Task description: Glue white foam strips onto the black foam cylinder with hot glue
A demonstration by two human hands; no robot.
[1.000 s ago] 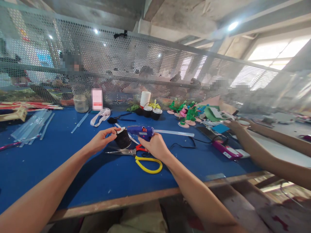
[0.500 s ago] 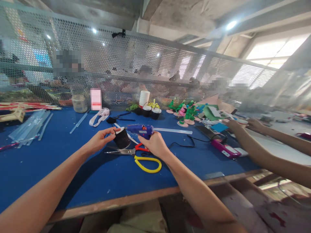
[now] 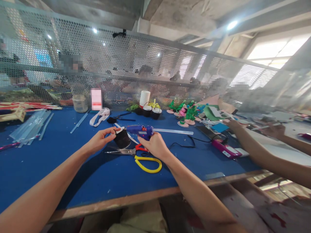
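At frame centre my left hand (image 3: 99, 141) pinches the small black cup (image 3: 122, 139) by its white rim, while my right hand (image 3: 155, 145) grips the blue glue gun (image 3: 141, 130), nozzle at the rim. I judge I'm gluing; next needs a steady squeeze above the yellow-handled scissors (image 3: 143, 158).

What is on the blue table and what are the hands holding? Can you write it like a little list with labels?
left hand: holds a small black pot by its rim
right hand: grips a blue glue gun, nozzle at the pot
under the hands: scissors with yellow and red handles
table: blue, glue sticks at far left
far side: finished pots, green craft pieces
right: another person's arm
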